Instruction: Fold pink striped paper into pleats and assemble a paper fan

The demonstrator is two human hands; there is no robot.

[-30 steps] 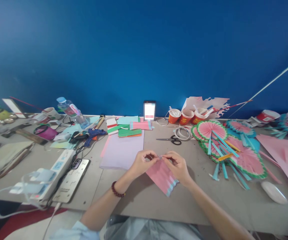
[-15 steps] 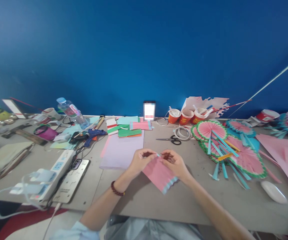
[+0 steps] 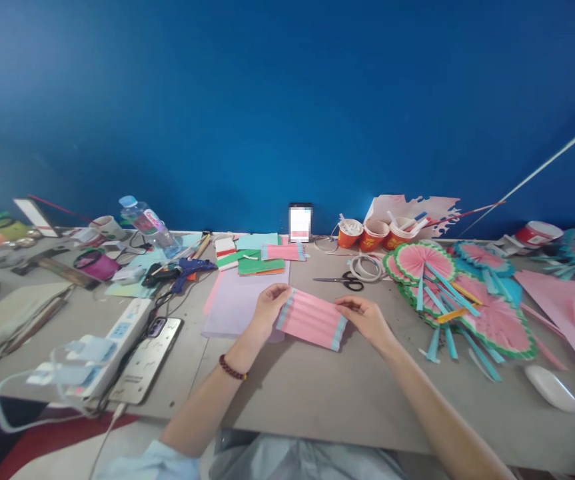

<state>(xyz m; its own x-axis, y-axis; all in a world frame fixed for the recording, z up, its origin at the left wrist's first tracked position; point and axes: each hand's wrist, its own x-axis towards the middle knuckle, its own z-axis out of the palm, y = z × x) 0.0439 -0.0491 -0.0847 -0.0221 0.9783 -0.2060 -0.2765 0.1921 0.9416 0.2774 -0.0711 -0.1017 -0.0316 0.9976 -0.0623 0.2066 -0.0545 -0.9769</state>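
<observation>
Head view: we best hold the paper [image 3: 312, 319] gently taut, left hand [image 3: 268, 309] pinching at ten o'clock, right hand [image 3: 368, 321] at two.

Craft workshop, identified by a bench [image 3: 287, 407] against a blue wall [image 3: 287, 120], carrying scissors [image 3: 351, 281], coloured paper [image 3: 240, 307], pleated paper fans [image 3: 424, 259], a hammer [image 3: 70, 274] and a power strip [image 3: 117, 337]

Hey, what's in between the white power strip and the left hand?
In the head view, a dark cable runs beside the power strip, then come a phone, some tabletop and lilac paper, which the left hand partly hides.
</observation>
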